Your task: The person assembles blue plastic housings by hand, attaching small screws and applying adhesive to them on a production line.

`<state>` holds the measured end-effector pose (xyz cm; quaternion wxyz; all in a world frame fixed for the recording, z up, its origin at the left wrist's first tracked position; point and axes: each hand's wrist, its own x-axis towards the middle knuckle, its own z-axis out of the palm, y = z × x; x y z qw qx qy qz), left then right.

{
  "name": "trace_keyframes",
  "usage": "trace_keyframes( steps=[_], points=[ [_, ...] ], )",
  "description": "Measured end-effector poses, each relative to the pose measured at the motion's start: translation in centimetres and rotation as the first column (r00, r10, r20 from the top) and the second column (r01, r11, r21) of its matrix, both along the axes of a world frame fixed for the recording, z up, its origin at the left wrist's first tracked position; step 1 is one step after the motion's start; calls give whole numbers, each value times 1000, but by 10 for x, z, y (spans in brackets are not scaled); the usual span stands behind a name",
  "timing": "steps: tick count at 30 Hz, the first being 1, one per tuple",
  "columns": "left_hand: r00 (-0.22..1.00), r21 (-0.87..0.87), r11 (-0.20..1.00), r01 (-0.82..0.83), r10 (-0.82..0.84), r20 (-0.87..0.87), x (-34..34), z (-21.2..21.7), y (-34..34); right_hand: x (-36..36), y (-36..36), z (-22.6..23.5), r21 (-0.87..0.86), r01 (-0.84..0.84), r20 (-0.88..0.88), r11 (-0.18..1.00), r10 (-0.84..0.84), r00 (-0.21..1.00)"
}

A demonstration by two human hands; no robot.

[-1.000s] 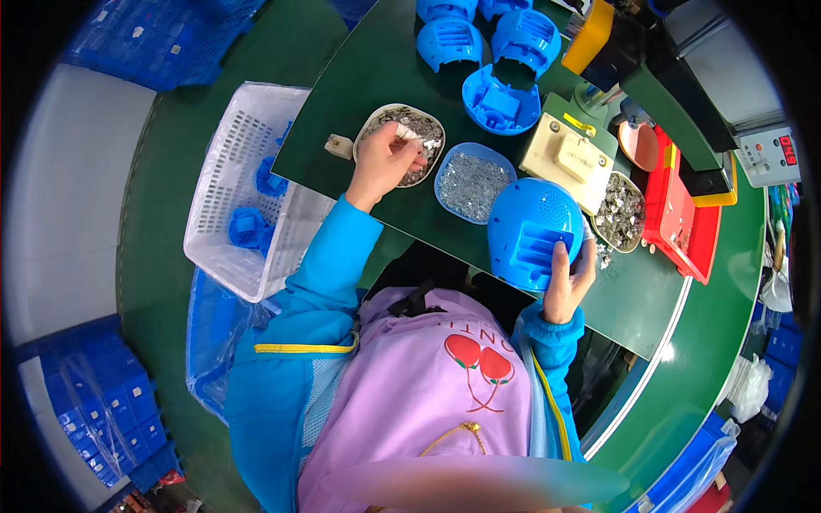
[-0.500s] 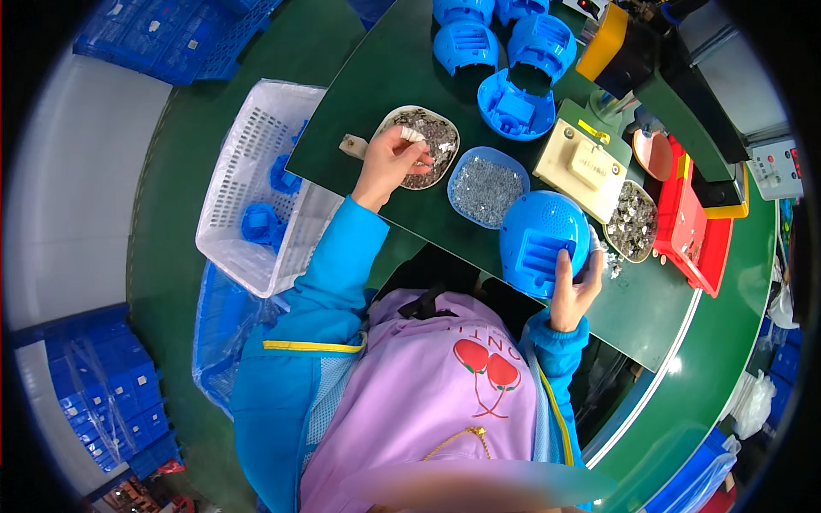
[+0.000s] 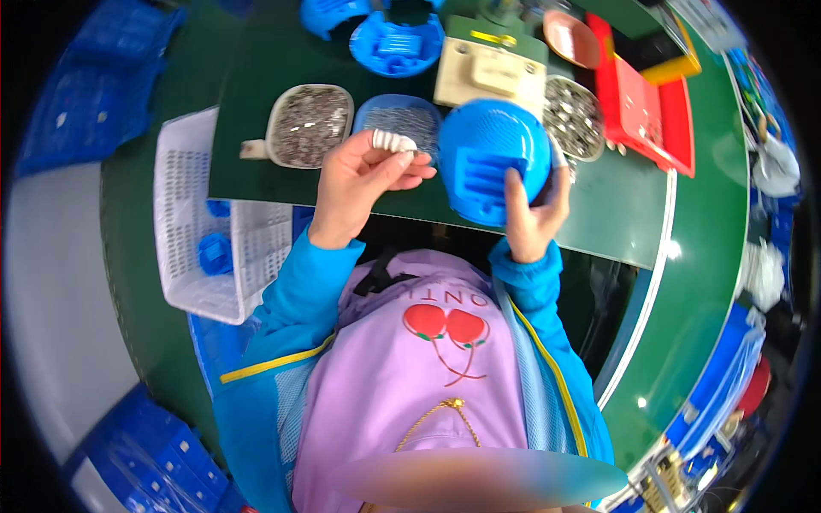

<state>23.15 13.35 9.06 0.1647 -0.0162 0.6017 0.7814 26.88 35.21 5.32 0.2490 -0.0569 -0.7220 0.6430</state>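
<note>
My right hand [image 3: 532, 224] holds a rounded blue plastic housing [image 3: 494, 132], its thumb on the slotted face and the fingers around the right side. The housing is held up over the front of the table. To its left my left hand [image 3: 352, 184] is raised with thumb and fingers pinched together, white tape wrapped around one finger. Whatever sits between those fingertips is too small to make out. Just behind the left hand lies a blue tray [image 3: 363, 111] of small shiny metal pieces, and left of it a white tray [image 3: 271, 128] of small metal parts.
Behind the housing stands a cream fixture block [image 3: 456, 73]. More blue housings [image 3: 398, 43] lie at the back. Right of the fixture are another parts tray [image 3: 590, 157] and a red bin [image 3: 633, 94]. A white perforated basket [image 3: 184, 256] with blue parts stands at the left.
My left hand has moved from over the white tray toward the housing, its fingers pinched. The right hand still holds the housing. The whole view has turned and shifted.
</note>
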Motion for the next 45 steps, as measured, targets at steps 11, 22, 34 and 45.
trace_keyframes(
  steps=[11, 22, 34, 45],
  points=[
    [958, -129, 991, -41, 2, -287, 20, -34, 70, 9, 9, 1, 74, 210, -152, 975, -197, 969],
    [936, -172, 985, 33, -91, -341, 5, -34, 70, 18, 10, 3, -18, 223, -262, 975, -220, 940],
    [993, 139, 986, 89, -99, 68, 13, -34, 38, 29, 83, -62, 467, 346, 73, 814, -425, 902],
    [1000, 68, 998, 8, -8, 1, 29, -38, 67, 12, 96, -62, 299, 368, -27, 880, -378, 925]
  ],
)
